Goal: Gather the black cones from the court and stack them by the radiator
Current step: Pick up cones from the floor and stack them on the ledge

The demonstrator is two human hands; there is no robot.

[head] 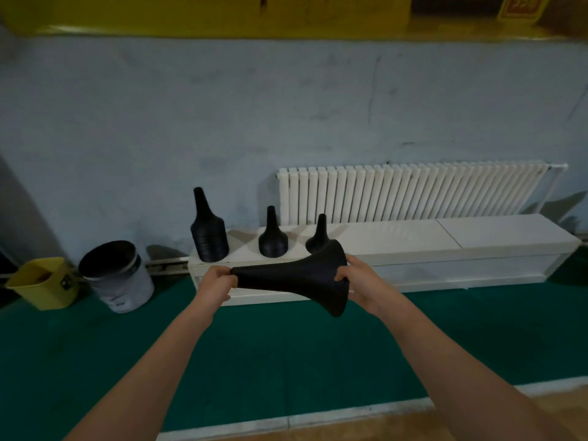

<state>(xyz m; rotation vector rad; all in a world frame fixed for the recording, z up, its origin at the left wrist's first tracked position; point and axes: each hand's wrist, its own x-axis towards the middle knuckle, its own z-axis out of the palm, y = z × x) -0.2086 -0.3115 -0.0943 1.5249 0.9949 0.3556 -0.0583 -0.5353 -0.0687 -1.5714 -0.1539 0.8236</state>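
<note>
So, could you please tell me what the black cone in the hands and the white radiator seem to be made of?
Held cone: probably soft rubber or flexible plastic, matte black; its flared rim looks warped where the right hand grips it. Radiator: likely painted metal, white with a slight sheen on its vertical columns; the look alone cannot confirm it.

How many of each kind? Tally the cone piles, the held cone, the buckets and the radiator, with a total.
Black cone piles on the white bench: 3
Held cone, left hand gripping its tip, right hand its rim: 1
Buckets, yellow and white: 2
Radiator: 1
Total: 7
</note>
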